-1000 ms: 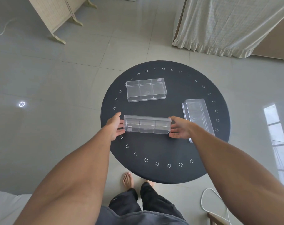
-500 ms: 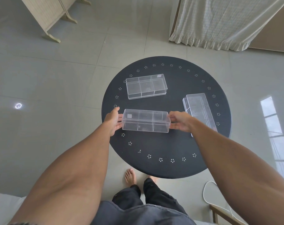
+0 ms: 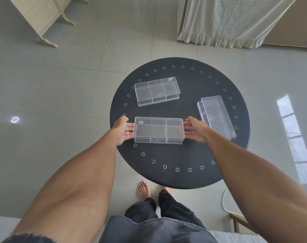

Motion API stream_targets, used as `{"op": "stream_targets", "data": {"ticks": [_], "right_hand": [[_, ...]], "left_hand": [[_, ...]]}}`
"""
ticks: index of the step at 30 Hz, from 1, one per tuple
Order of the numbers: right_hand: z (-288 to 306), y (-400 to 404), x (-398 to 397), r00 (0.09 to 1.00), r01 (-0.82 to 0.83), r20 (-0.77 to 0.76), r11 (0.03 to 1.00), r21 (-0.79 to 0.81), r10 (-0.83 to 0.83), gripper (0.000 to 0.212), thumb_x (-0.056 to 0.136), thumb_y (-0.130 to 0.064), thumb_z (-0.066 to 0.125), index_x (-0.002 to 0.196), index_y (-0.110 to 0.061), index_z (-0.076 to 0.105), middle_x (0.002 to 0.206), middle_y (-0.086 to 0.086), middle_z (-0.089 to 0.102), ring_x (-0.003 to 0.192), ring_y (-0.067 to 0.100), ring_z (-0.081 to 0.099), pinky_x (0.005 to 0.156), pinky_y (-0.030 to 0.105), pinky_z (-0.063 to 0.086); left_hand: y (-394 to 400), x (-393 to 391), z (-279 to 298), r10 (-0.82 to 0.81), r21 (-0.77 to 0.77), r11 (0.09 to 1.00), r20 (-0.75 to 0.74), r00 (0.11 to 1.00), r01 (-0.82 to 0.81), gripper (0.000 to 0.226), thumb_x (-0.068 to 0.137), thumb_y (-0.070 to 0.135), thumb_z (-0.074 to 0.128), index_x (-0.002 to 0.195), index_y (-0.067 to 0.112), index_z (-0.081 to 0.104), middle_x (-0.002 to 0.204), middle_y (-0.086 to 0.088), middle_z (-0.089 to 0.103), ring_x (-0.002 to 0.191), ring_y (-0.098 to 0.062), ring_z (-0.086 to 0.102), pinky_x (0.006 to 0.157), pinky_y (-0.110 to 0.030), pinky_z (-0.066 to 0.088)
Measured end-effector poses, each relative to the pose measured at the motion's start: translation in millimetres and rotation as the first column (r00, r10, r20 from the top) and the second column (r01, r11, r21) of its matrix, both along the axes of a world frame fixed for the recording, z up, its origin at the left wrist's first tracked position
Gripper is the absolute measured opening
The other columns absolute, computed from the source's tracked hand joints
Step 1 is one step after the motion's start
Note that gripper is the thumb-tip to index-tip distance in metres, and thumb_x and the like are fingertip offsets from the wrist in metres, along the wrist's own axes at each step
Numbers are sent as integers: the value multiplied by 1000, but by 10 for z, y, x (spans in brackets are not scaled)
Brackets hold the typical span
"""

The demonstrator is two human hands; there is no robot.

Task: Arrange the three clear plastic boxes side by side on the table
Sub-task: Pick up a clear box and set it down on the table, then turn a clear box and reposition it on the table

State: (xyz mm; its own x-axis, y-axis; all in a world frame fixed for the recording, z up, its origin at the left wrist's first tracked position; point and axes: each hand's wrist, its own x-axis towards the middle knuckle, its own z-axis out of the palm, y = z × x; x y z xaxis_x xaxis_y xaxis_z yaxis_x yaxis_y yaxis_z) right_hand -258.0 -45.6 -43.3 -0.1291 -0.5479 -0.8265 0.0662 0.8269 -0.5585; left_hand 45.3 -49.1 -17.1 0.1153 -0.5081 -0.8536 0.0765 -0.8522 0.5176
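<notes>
— Pale floor tiles (image 3: 61,102) all round, and what stands on them?

— One round black table (image 3: 184,155) with small white flower marks near its rim. A folding screen (image 3: 42,16) stands off at eleven o'clock, a cream curtain (image 3: 233,20) at one o'clock.

— Where are the clear boxes?

— Three of them. The near box (image 3: 159,130) sits at about eight o'clock on the table, lying crosswise, open side up, its dividers showing. The far box (image 3: 157,91) is at eleven o'clock, also crosswise, slightly turned, apart from the near one. The right box (image 3: 216,116) is at three o'clock, running lengthwise and tilted clockwise, well apart from the far one.

— And the hands?

— The left hand (image 3: 122,130) presses the near box's left end, its fingers (image 3: 129,128) flat against the wall. The right hand (image 3: 195,128) does the same at the right end, fingers (image 3: 187,128) stretched along it. So the box is clamped between two nearly flat hands, not wrapped. Whether it touches the table I cannot tell.

— Anything else?

— Bare feet (image 3: 144,189) under the table's six o'clock edge.
</notes>
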Motion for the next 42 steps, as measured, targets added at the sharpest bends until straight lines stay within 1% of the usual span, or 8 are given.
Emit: {"op": "stream_targets", "data": {"ticks": [10, 16, 19, 26, 32, 35, 38, 42], "right_hand": [[-64, 17, 103, 996, 91, 12, 996, -13, -91, 23, 100, -20, 56, 105, -1, 68, 108, 17, 76, 92, 34, 75, 77, 40, 61], [-84, 70, 92, 992, 110, -52, 993, -51, -112, 33, 102, -29, 58, 117, 0, 67, 121, 18, 72, 107, 37, 72, 96, 46, 59], [4, 144, 83, 987, 146, -58, 987, -66, -150, 36, 103, -31, 58, 125, -2, 64, 120, 17, 69, 110, 38, 70, 92, 43, 59], [177, 399, -151, 931, 346, -61, 925, -158, -359, 32, 102, -34, 58, 109, -5, 67, 102, 12, 74, 89, 30, 74, 71, 34, 60], [258, 705, -484, 841, 510, -77, 833, -212, -535, 33, 100, -37, 54, 93, -8, 70, 97, 9, 76, 82, 26, 74, 78, 37, 64], [204, 806, -641, 766, 594, -125, 769, -234, -630, 37, 99, -36, 53, 97, -5, 73, 95, 9, 77, 80, 27, 74, 82, 41, 65], [122, 879, -797, 680, 679, -157, 696, -233, -716, 42, 95, -39, 50, 95, -4, 72, 82, 9, 71, 58, 23, 65, 65, 39, 63], [-123, 954, -998, 695, 680, -147, 710, -185, -704, 42, 91, -55, 43, 78, -16, 55, 69, 4, 51, 32, 13, 48, 51, 33, 43]], "left_hand": [[-51, 32, -98, 3, 33, 999, -38, 999, -1, 57, 103, 39, 30, 130, -3, 57, 129, -22, 61, 110, -36, 64, 101, -47, 48], [-183, 77, -46, -53, -20, 998, 52, 997, 54, 62, 100, 51, 37, 132, 3, 59, 139, -18, 56, 124, -35, 56, 107, -45, 43], [-259, 58, 43, -84, -86, 992, 106, 991, 94, 59, 98, 51, 40, 129, 6, 62, 138, -15, 58, 124, -32, 56, 105, -42, 45], [-487, -288, 270, -154, -253, 944, 235, 960, 213, 44, 92, 54, 45, 88, 19, 70, 114, -3, 72, 100, -21, 67, 89, -34, 55], [-623, -917, 471, -378, -267, 873, 159, 912, 408, 60, 99, 52, 37, 126, 6, 64, 134, -12, 61, 121, -29, 59, 103, -40, 47], [-682, -1196, 515, -459, -277, 831, 149, 876, 483, 63, 98, 55, 36, 128, 6, 62, 135, -14, 60, 122, -30, 58, 103, -40, 47], [-747, -1456, 529, -521, -280, 796, 138, 843, 537, 65, 99, 57, 34, 129, 5, 61, 135, -14, 60, 122, -30, 58, 102, -39, 48], [-874, -1773, 529, -593, -260, 759, 103, 799, 597, 69, 100, 58, 31, 132, 4, 58, 138, -16, 58, 126, -31, 55, 105, -41, 45]]}}
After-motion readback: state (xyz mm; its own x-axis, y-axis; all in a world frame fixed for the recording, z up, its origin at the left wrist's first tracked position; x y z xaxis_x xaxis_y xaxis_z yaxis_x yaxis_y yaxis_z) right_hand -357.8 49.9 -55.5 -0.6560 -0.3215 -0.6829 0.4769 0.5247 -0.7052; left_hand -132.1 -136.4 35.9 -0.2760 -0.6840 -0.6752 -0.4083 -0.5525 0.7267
